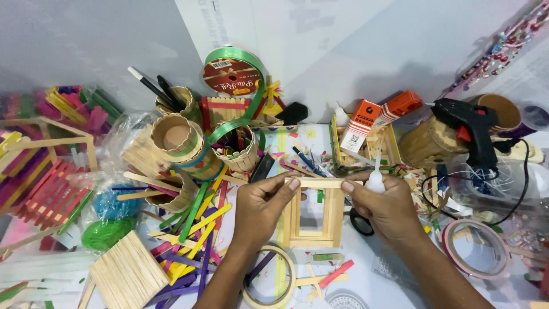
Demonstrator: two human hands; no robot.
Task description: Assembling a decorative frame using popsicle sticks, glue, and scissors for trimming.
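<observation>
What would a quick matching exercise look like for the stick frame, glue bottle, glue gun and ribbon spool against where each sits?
Things:
1. wooden stick frame
2. small white glue bottle
3. black glue gun
4. green ribbon spool

Places:
A. leaning on the back wall
B. in the right hand
C. held between both hands, left hand on its left side
D. far right, on a container

Pairs: 1-C, 2-B, 3-D, 4-A

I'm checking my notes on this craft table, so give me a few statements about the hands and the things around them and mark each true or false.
1. Both hands, left hand and right hand, hold the wooden stick frame. True.
2. The right hand also holds a small glue bottle. True.
3. The glue gun lies in the left hand. False: it rests at the right, untouched.
4. The ribbon spool holds blue ribbon. False: green.
</observation>
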